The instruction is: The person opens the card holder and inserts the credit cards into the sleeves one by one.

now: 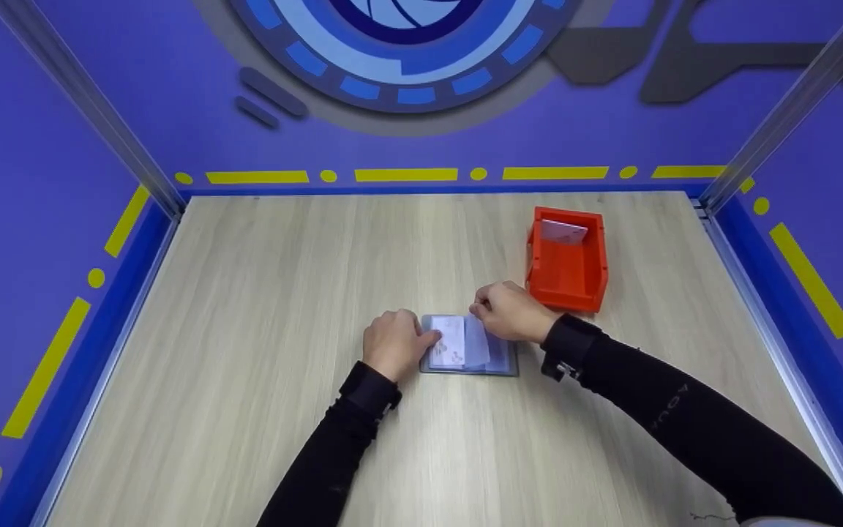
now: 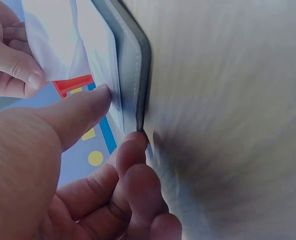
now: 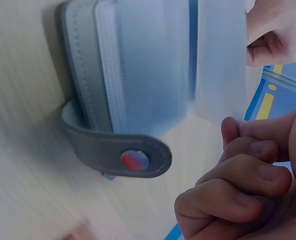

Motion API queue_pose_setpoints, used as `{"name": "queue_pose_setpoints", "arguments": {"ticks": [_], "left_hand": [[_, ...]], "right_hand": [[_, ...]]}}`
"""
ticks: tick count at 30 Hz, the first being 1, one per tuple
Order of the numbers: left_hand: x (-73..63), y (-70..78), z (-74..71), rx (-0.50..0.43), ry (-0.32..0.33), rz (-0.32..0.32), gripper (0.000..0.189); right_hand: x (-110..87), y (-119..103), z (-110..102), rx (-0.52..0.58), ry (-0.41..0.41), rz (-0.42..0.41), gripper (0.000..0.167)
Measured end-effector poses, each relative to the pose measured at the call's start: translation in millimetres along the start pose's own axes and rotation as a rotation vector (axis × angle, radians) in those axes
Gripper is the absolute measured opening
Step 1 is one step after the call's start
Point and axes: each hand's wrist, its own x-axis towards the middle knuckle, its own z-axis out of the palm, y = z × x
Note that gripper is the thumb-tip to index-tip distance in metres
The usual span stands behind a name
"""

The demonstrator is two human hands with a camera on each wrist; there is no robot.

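Observation:
A small grey card holder (image 3: 83,60) with stitched edges lies spread on the table, its snap strap (image 3: 113,147) sticking out at one end. On its left side a white printed card (image 1: 448,344) shows. My left hand (image 1: 394,344) grips the left edge, thumb on the inner pages and fingertips at the cover's outer rim. Between thumb and forefinger, my right hand (image 1: 513,311) pinches the upper corner of a raised clear plastic sleeve (image 3: 220,60); its other fingers are curled. More clear sleeves (image 3: 152,65) lie below on the right side.
Just beyond my right hand stands a red bin (image 1: 568,300), with a pale card (image 1: 564,232) leaning at its back wall. Blue-purple panels (image 1: 421,157) enclose the wooden table (image 1: 282,256) at the back and both sides.

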Motion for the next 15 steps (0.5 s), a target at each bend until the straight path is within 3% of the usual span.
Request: {"name": "queue_pose_setpoints", "arguments": {"ticks": [8,15], "left_hand": [[1.2,-0.2,0.7,0.004,0.019,0.014,0.04],[1.5,-0.7,0.2,0.01,0.018,0.014,0.039]], "right_hand": [[1.8,-4.1,3.9,0.024,0.033,-0.01,0.025],[5.5,-9.2,7.7,0.005,0.09,-0.073,0.022]]}}
